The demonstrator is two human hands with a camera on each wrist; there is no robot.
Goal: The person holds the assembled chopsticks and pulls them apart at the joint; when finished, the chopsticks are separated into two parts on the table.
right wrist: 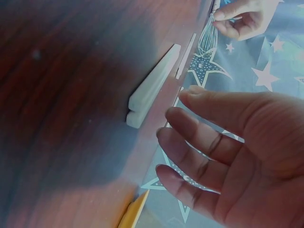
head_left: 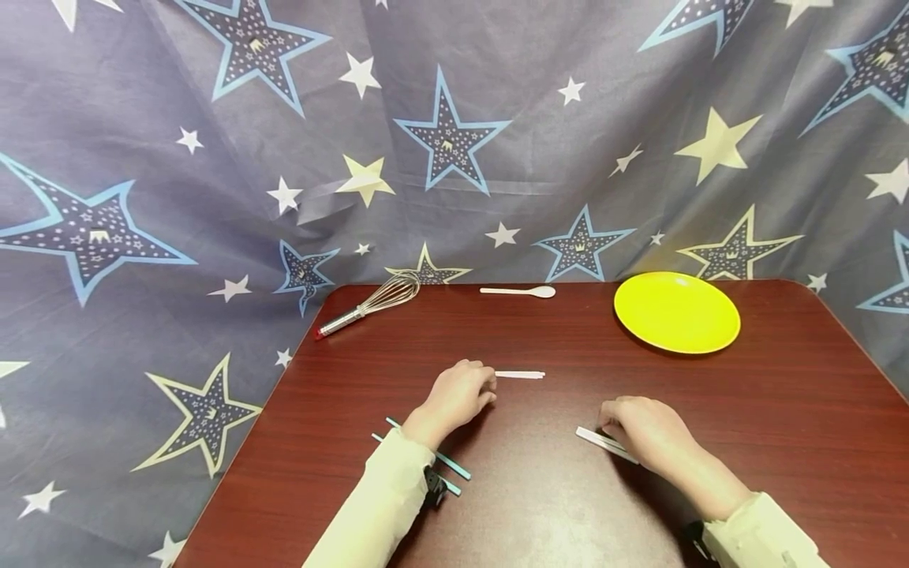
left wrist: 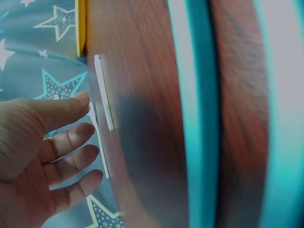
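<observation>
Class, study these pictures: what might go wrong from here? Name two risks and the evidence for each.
1. The left sleeve passes over the blue sticks, so lowering that arm could drag them out of place.
2. The white sticks beside the right grip lie as a pair, side by side, so a careless pinch might lift only one.

Around the white spoon

The spoon lies near the far edge of the counter. Left of it is a wire whisk; right of it, a yellow plate. Behind it hangs a grey curtain with printed stars.
</observation>
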